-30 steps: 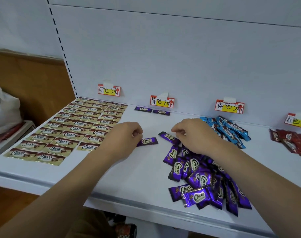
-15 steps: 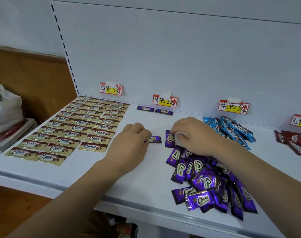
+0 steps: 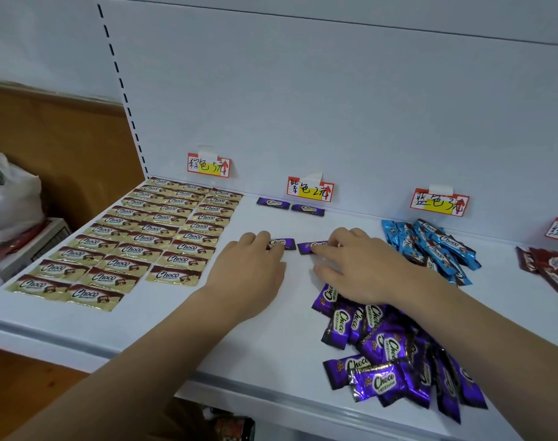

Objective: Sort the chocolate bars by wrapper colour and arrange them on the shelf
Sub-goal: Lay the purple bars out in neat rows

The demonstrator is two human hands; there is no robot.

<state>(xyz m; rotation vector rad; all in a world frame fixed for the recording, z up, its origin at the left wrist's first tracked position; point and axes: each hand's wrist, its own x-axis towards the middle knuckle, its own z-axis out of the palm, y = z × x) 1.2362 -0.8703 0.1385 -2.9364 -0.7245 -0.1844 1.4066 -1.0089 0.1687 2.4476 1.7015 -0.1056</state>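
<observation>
On the white shelf (image 3: 245,342), my left hand (image 3: 252,265) lies over the left end of a purple bar (image 3: 285,243), fingertips on it. My right hand (image 3: 357,268) pinches the right end of a second purple bar (image 3: 307,248) beside the first. Two purple bars (image 3: 272,203) (image 3: 307,210) lie in a row at the back under the purple price tag (image 3: 310,190). A loose heap of purple bars (image 3: 385,348) sits under my right forearm. Gold bars (image 3: 150,240) fill neat rows on the left.
Blue bars (image 3: 433,246) are piled under the blue tag (image 3: 439,203); red bars (image 3: 548,268) lie at the far right. A gold-section tag (image 3: 208,165) hangs on the back panel. A white plastic bag (image 3: 10,198) and boxes stand left of the shelf.
Both hands moved farther back on the shelf, each carrying a purple bar. The two bars now lie side by side in a second row in front of the back pair.
</observation>
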